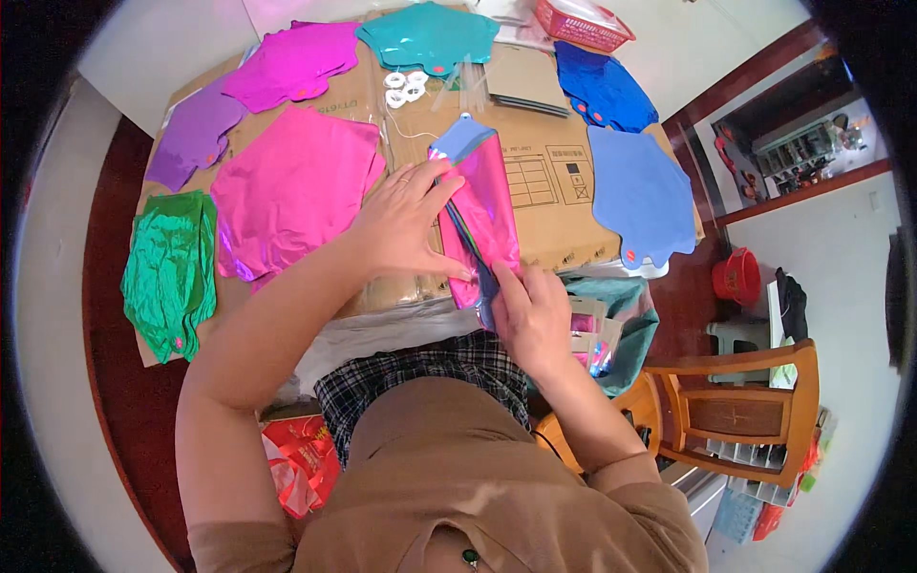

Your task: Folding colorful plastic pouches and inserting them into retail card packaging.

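Observation:
A folded bundle of flat foil balloons (489,196), pink outside with blue and dark layers showing along its edges, lies on the cardboard-covered table (535,224). My left hand (401,222) rests on the bundle's left side, fingers and thumb stretched apart. At the near end, my right hand (535,313) has its fingers closed on the bundle's edge; its fingertips are partly hidden. Just left of the bundle is a stack of pink foil balloons (296,186). Beyond its far end are white ribbon rolls (406,88), with a thin white strand trailing toward it.
Around the table lie green (170,272), purple (196,134), magenta (291,65), teal (428,36), dark blue (607,88) and light blue foil stacks (645,196). A pink basket (585,24) stands at the back. A wooden chair (745,411) is at my right.

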Tool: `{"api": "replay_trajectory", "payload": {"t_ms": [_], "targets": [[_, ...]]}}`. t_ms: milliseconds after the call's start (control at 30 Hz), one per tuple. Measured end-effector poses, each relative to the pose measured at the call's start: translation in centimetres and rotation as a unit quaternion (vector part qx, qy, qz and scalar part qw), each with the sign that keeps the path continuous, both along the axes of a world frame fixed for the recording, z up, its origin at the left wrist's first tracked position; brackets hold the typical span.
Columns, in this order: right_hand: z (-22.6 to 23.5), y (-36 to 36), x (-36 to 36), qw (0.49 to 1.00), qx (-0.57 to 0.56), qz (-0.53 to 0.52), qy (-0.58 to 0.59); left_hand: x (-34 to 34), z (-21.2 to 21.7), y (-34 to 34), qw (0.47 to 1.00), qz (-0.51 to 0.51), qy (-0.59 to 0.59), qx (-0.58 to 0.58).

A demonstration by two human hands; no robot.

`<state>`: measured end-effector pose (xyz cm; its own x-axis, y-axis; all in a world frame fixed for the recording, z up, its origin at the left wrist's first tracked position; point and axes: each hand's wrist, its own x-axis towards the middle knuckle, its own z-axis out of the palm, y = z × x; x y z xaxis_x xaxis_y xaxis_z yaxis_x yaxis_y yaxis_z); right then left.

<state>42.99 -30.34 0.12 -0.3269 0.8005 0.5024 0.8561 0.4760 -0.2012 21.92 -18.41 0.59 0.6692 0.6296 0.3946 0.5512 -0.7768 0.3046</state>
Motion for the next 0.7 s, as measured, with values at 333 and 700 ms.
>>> {"api": "replay_trajectory", "payload": {"t_ms": [333, 700], "targets": [[1.7, 0.2, 0.4, 0.995, -0.023, 0.091, 0.020, 0.0, -0.2, 0.1, 1.000, -0.004, 0.001, -0.012], [-0.4, 10.9, 0.2, 0.992, -0.077, 0.080, -0.060, 0.2, 0.0, 0.2, 1.000, 0.001, 0.008, -0.013]]}}
